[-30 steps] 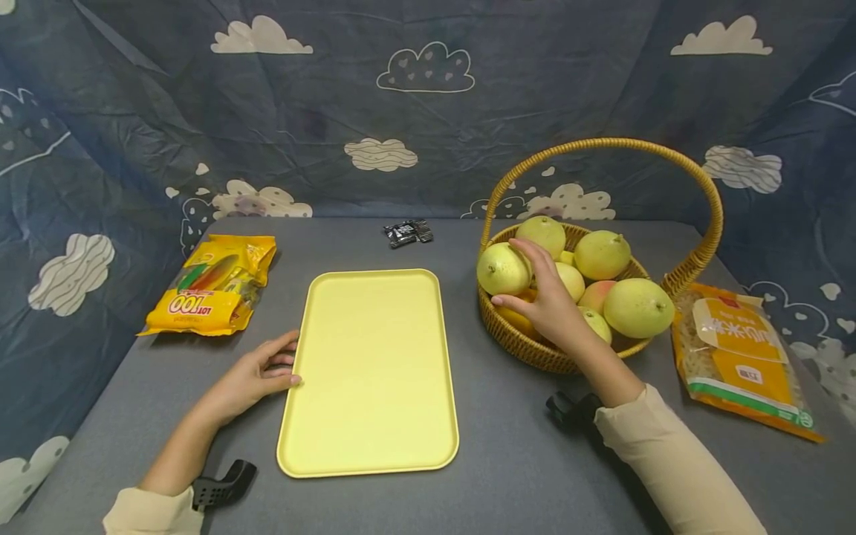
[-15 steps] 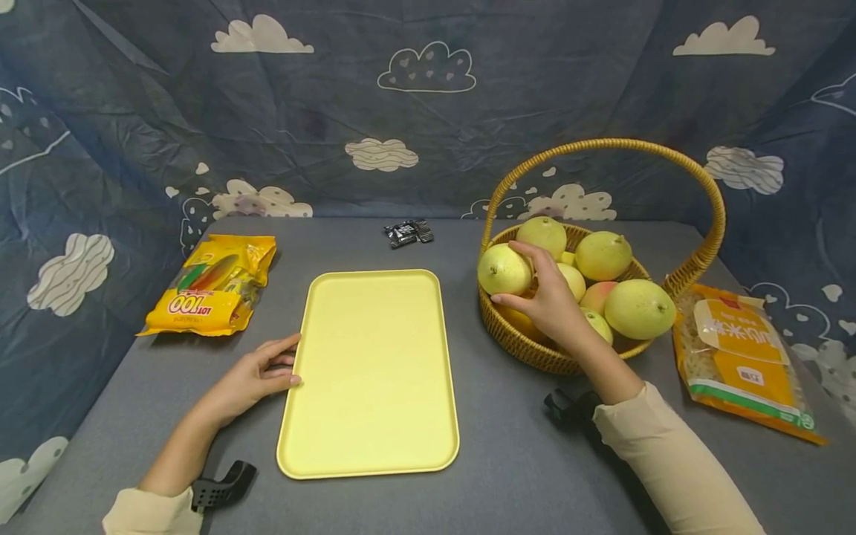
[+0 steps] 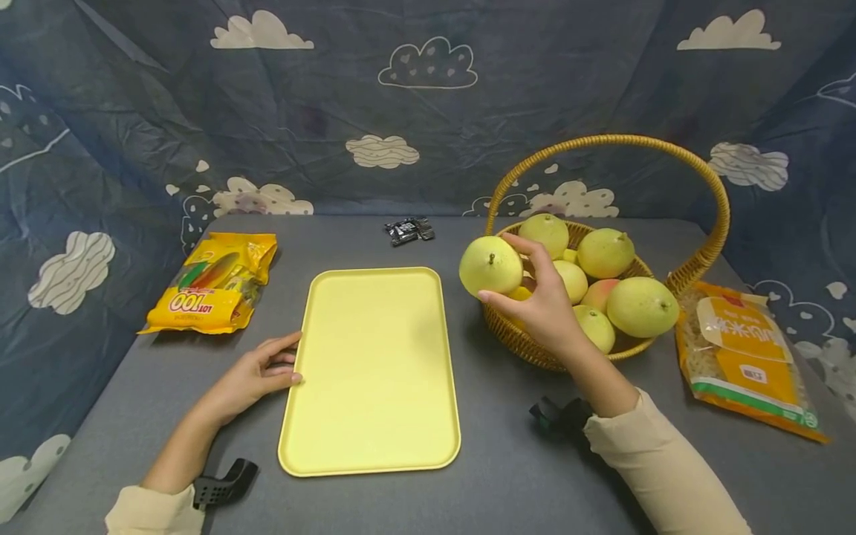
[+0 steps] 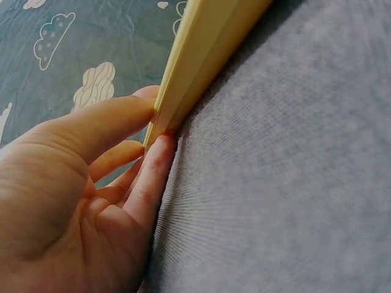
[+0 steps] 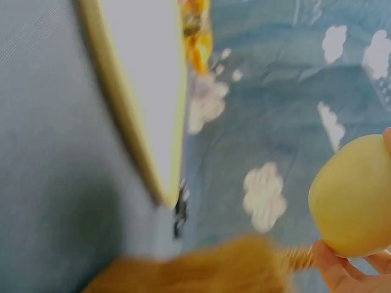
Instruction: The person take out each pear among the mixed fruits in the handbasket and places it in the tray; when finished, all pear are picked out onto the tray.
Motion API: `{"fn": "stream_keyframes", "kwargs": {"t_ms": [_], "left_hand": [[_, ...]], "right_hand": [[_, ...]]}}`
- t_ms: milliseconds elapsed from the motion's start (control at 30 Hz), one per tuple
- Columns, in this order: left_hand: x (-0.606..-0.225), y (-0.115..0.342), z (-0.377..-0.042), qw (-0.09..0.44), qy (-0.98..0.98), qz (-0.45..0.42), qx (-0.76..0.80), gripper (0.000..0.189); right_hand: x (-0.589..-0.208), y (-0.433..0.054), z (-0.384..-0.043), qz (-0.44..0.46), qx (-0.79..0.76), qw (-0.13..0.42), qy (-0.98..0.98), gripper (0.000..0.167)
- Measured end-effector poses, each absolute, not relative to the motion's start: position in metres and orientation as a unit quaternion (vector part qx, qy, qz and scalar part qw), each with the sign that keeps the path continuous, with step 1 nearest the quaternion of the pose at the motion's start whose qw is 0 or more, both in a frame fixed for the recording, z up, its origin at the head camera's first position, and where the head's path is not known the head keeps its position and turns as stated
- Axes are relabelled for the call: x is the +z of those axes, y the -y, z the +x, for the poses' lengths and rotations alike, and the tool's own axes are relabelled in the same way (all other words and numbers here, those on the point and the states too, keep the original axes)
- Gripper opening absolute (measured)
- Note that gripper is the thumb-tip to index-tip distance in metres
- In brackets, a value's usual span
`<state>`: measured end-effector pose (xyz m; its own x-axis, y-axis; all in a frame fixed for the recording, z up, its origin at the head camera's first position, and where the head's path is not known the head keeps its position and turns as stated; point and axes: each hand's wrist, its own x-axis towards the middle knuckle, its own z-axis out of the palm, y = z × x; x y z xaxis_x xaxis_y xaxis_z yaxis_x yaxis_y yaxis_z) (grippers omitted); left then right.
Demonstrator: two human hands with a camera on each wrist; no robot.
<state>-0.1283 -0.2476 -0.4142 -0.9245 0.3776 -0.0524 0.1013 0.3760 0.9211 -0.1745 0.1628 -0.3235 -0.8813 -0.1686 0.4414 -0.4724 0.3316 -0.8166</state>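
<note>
Fruit (image 3: 487, 269), round and pale green, is gripped between the thumb and fingers of the right hand (image 3: 551, 308). Compared with half a second earlier, it is brought a little toward the left hand (image 3: 250, 379), and much of it is now seen beyond the near-left rim of the basket (image 3: 516, 340), where the other fruit (image 3: 642, 307) is left under and beyond the right hand. By judgement, the lifting-out is well begun and the weight seems to be borne by the right hand alone; whether the basket is still touched cannot be told.

No change is seen at the left hand: the edge of the tray (image 3: 368, 371) appears to be held lightly by its thumb and fingers, so the tray is probably being steadied. The tray is laid on the worktop (image 3: 501, 475) between the two hands. A yellow packet (image 3: 200, 282) is placed beyond the left hand, and an orange packet (image 3: 749, 364) on the outer side of the right.
</note>
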Motion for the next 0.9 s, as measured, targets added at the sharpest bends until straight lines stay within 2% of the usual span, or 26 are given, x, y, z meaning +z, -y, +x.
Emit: {"fn": "stream_keyframes", "kwargs": {"t_ms": [233, 367, 433, 667, 900], "left_hand": [[-0.415, 0.246, -0.129, 0.125, -0.814, 0.153, 0.546, 0.069], [-0.414, 0.246, -0.128, 0.126, -0.811, 0.152, 0.551, 0.068], [-0.414, 0.246, -0.128, 0.126, -0.808, 0.153, 0.555, 0.068], [-0.413, 0.245, -0.128, 0.127, -0.804, 0.153, 0.561, 0.068], [-0.413, 0.247, -0.127, 0.128, -0.808, 0.155, 0.554, 0.068]], "right_hand": [[-0.299, -0.115, -0.163, 0.233, 0.598, 0.107, 0.759, 0.074], [-0.300, -0.084, -0.168, 0.236, 0.616, 0.081, 0.747, 0.070], [-0.307, -0.070, -0.175, 0.229, 0.626, 0.059, 0.743, 0.070], [-0.367, -0.033, -0.211, 0.190, 0.629, 0.010, 0.754, 0.071], [-0.387, -0.014, -0.223, 0.167, 0.630, -0.041, 0.757, 0.068]]}}
